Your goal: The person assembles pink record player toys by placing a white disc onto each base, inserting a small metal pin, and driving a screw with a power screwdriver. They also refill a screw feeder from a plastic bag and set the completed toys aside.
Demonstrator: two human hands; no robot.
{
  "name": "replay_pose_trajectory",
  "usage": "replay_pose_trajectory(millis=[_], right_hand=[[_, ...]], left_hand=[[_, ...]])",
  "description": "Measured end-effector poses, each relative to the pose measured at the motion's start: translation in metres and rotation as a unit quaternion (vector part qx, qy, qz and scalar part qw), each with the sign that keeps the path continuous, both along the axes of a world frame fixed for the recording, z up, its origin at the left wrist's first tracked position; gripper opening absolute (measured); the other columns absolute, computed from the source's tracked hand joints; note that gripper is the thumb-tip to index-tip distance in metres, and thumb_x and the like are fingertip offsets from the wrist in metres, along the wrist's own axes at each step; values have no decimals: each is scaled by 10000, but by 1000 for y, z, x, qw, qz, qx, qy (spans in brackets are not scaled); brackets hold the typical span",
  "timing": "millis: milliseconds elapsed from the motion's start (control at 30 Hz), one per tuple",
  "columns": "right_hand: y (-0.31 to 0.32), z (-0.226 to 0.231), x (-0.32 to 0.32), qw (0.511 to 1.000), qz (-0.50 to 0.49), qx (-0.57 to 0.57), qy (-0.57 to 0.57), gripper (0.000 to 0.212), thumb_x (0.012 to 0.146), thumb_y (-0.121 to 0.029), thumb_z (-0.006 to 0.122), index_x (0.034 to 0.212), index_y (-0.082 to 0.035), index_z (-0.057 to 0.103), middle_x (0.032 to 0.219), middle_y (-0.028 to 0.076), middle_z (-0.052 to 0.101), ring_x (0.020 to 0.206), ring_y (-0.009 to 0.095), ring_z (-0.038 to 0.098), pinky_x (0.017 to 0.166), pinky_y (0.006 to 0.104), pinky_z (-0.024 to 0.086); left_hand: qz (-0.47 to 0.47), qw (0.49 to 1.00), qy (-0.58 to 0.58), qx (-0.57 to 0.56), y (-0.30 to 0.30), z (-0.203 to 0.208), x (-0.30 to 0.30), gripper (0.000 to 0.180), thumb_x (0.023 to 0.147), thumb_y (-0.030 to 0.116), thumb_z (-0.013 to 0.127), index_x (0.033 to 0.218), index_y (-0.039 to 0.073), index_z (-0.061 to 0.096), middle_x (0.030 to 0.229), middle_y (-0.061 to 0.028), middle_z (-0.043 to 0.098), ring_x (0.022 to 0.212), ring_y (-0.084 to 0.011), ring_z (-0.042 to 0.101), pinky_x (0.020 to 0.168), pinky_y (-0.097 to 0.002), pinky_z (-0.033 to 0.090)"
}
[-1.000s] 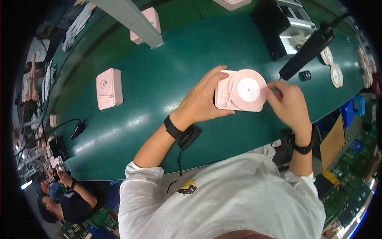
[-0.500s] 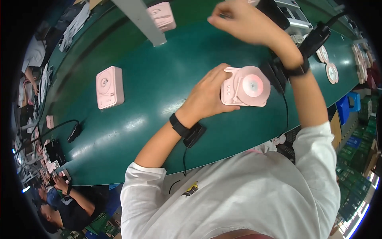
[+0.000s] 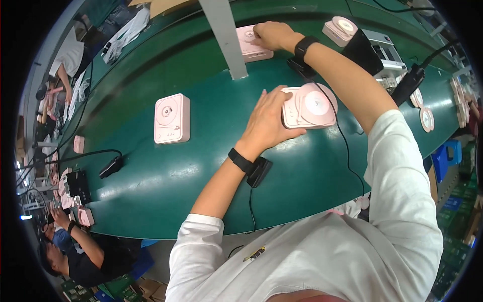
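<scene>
My left hand (image 3: 266,121) grips the left end of a pink mini record player (image 3: 308,106), thumb along its near side and fingers at the far side. This player lies face up on the green table and carries a round disc with a pale centre. Farther off, my right hand (image 3: 277,36) is closed, its fingertips down at the platter of a second pink mini record player (image 3: 256,52) beside the grey post. What those fingertips hold, if anything, is hidden. A third pink mini record player (image 3: 172,118) stands to the left, its platter without a disc.
A grey post (image 3: 225,35) rises from the green table (image 3: 211,191). Another disc-topped player (image 3: 340,31) sits at the back right, near a black cable plug (image 3: 410,83). Round discs (image 3: 426,120) lie at right. A co-worker (image 3: 85,251) sits at lower left. Cables trail from my wristbands.
My right hand has gone forward and left, down onto the far record player. The left hand keeps its hold on the near player. The whole view has shifted somewhat.
</scene>
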State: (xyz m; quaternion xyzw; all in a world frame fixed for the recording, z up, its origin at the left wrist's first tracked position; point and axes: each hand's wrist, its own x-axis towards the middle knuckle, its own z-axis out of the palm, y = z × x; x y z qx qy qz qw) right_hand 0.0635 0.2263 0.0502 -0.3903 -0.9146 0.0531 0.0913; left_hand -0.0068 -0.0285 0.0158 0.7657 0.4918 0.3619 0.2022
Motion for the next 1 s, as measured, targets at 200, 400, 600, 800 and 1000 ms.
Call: replay_pose_trajectory(millis=[200,400,600,800,1000], right_hand=[[17,42,43,993,-1,93,-70,339,987,-345,620,929,-20,699,877,171,727,841,344,710,733,453,549],[-110,124,149,995,29,-35,84,310,994,-291,632,883,-4,665,750,147,667,676,228,641,612,376,493],[-258,112,244,961,-82,-223,144,195,915,-169,727,843,-6,649,612,91,589,524,177,554,518,324,425],[-318,63,243,966,-144,-148,154,143,878,-169,734,842,-37,693,718,163,690,625,335,681,588,382,516],[-314,33,234,940,-159,-197,231,153,891,-170,725,884,-19,706,738,140,703,642,288,685,624,362,530]], left_hand=[[21,999,33,16,8,-1,4,862,615,330,966,1304,7,562,1385,-216,583,1341,-399,520,1219,-555,312],[39,999,36,10,17,0,-1,842,639,344,954,1321,26,575,1377,-207,597,1348,-395,517,1206,-542,334],[57,997,38,22,40,6,16,834,657,358,944,1354,64,592,1375,-186,610,1352,-391,513,1192,-555,342],[53,995,76,45,76,9,42,832,672,349,943,1372,59,599,1383,-188,616,1325,-383,539,1168,-519,371],[50,992,98,64,92,5,51,806,694,335,932,1376,55,606,1387,-186,618,1325,-378,541,1159,-480,395]])
